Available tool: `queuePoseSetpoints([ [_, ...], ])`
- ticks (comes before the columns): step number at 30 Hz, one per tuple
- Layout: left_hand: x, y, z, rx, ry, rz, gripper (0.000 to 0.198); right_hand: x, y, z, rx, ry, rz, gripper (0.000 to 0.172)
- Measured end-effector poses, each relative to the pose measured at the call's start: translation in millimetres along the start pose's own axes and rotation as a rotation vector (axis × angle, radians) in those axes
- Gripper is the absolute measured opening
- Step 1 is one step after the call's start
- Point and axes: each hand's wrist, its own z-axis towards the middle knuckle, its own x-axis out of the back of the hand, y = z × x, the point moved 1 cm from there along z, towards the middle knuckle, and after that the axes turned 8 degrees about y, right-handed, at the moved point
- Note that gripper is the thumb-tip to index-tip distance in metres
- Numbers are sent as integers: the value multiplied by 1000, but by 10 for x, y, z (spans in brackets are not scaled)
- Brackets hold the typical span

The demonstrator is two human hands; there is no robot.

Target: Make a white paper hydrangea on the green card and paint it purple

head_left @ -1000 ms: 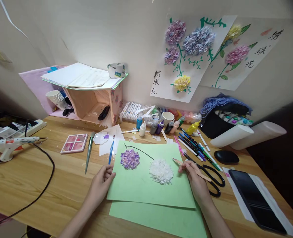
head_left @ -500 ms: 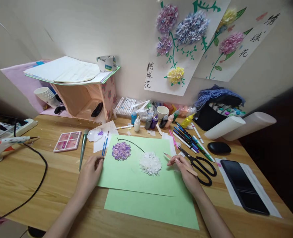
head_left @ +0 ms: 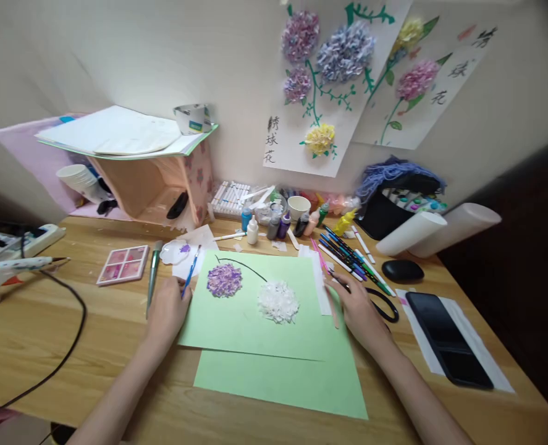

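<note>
A green paper sheet lies on the desk over a second green sheet. It carries a purple paper flower with a thin dark stem and a white paper flower. My left hand rests at the sheet's left edge, with its fingertips pinched on the lower end of a blue paintbrush. My right hand lies flat with fingers stretched out at the sheet's right edge, partly covering black scissors. A thin wooden stick lies on the paper beside its fingers.
Markers, paint bottles and a white cup crowd the back. A pink palette, grey-green brush and glue gun with its cable are to the left. A black phone lies to the right.
My right hand has laid the wooden stick on the paper and flattened out over the scissors. My left hand has moved up to the blue paintbrush and taken its end. The view drifted slightly.
</note>
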Motion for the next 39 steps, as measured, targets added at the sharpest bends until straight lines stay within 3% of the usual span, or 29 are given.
queuePoseSetpoints([
  [4,19,1,-15,9,16,-10,17,89,-303,300,121,52,165,33],
  [9,11,-94,-1,18,-4,-75,12,24,-1021,903,347,-33,355,27],
  [14,10,-219,51,20,-39,-197,13,-463,-1823,1455,561,-245,350,25],
  [19,-4,-267,68,19,-74,-346,18,-1063,-2240,1625,671,-281,290,23],
  [22,16,-257,65,11,-98,-414,19,-1227,-2296,1634,720,-264,269,23],
  [26,45,-260,100,-16,-116,-440,18,-1174,-2182,1738,725,-198,258,28],
  [31,-8,-229,196,-54,-107,-326,7,-805,-1853,1925,570,-24,275,24],
  [34,-35,-187,252,-68,-101,-252,5,-486,-1705,1925,459,141,432,18],
  [39,52,-189,317,-47,-59,-164,18,-43,-1583,1741,443,156,464,17],
])
